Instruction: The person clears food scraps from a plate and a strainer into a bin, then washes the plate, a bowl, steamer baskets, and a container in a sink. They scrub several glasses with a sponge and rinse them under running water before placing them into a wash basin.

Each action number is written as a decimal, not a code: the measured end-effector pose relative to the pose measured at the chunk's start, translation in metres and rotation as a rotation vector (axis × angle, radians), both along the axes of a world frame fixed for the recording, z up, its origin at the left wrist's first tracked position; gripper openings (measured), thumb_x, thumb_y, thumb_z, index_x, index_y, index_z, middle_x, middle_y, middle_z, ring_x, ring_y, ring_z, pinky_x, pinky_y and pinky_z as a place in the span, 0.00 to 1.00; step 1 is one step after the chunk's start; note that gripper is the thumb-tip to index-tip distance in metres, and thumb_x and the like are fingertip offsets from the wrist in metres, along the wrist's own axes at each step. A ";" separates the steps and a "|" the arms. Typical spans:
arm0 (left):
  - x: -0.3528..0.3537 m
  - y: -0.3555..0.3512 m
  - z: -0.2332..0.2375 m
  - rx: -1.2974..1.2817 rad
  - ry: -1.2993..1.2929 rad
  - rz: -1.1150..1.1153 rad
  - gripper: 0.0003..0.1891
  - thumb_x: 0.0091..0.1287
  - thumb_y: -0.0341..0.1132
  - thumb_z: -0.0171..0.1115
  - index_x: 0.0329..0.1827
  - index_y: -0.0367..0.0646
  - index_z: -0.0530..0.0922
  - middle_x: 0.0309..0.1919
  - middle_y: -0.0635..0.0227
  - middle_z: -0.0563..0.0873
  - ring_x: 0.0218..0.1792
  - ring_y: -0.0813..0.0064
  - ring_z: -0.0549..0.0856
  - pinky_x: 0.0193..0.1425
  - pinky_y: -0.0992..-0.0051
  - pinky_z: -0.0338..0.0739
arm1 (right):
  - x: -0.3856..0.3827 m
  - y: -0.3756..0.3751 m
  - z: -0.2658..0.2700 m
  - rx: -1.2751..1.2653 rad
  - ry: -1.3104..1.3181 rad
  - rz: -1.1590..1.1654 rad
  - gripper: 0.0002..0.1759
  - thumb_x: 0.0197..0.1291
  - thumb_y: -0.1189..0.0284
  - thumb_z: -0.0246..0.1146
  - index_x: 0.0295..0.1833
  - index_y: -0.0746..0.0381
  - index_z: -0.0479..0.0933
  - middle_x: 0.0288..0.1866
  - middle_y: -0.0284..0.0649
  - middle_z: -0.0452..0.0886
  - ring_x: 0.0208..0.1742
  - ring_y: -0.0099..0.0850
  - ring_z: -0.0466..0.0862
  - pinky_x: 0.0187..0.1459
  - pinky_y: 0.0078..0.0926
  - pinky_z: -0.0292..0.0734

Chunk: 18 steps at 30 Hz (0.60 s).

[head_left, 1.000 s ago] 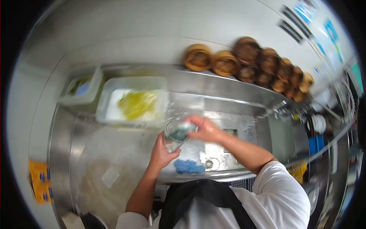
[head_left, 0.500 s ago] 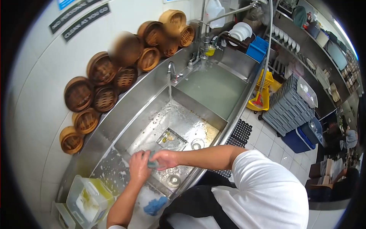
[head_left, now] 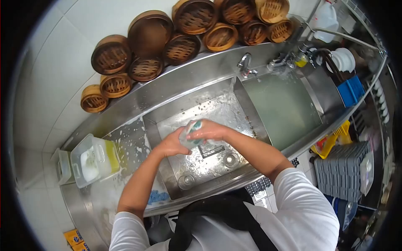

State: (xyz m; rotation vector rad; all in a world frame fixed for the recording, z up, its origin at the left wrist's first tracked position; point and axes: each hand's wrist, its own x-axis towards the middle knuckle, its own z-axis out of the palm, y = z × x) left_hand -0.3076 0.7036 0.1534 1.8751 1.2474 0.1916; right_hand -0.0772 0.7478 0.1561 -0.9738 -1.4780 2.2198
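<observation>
My left hand curls around a clear, see-through cup-like container above the sink basin. A green scrub pad shows at the container, pressed there by my right hand, whose fingers are wrapped in close to it. Both hands look wet. Below them in the basin lie a rectangular metal grate and two round shiny pieces, one near the grate and one at the front left.
Bamboo steamer baskets line the back ledge. A faucet stands behind the basin, and a second basin to the right holds cloudy water. On the left counter are a soapy plastic tub and a blue cloth. Grey crates stand right.
The view has swung left and come more over the basin. The container now shows clearly between my hands with the pad. The stream from the faucet no longer shows.
</observation>
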 end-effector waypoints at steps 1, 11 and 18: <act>-0.006 -0.006 -0.023 -0.214 -0.457 0.152 0.38 0.54 0.37 0.76 0.71 0.48 0.71 0.54 0.55 0.86 0.49 0.55 0.89 0.56 0.57 0.84 | 0.001 0.004 0.023 0.128 -0.172 -0.052 0.14 0.62 0.70 0.72 0.52 0.58 0.83 0.49 0.36 0.86 0.50 0.32 0.84 0.51 0.34 0.81; 0.031 -0.045 -0.080 -0.367 -1.095 0.809 0.41 0.76 0.65 0.55 0.79 0.42 0.63 0.65 0.46 0.81 0.62 0.55 0.86 0.62 0.63 0.81 | -0.061 -0.105 0.013 1.467 -0.432 -0.522 0.31 0.65 0.50 0.70 0.68 0.55 0.79 0.78 0.48 0.68 0.70 0.55 0.73 0.73 0.50 0.67; 0.018 -0.082 -0.034 0.918 -0.155 0.179 0.53 0.56 0.43 0.79 0.83 0.42 0.57 0.73 0.40 0.72 0.73 0.45 0.73 0.77 0.56 0.66 | 0.001 -0.078 0.004 -0.605 0.029 -0.395 0.30 0.59 0.76 0.69 0.68 0.70 0.74 0.64 0.52 0.80 0.55 0.44 0.86 0.48 0.51 0.88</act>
